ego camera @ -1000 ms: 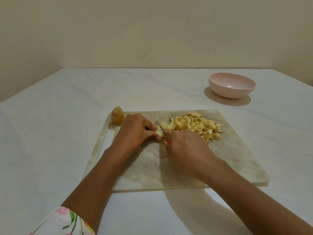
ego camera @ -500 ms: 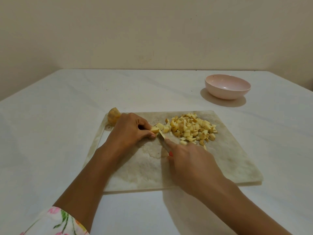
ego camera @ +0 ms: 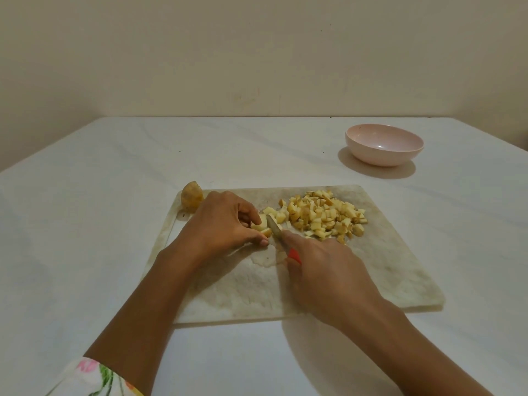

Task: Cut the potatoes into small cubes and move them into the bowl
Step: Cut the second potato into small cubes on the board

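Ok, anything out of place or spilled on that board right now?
Nothing spilled: the potato cubes all lie on the cutting board, and the bowl stands upright, empty. Only the uncut potato piece sits on the board's far left corner, at the very edge, where it might roll off.

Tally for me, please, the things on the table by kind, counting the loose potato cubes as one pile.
Pink bowl: 1
Cutting board: 1
Knife: 1
Uncut potato chunk: 1
Held potato piece: 1
Cube pile: 1
Total: 6
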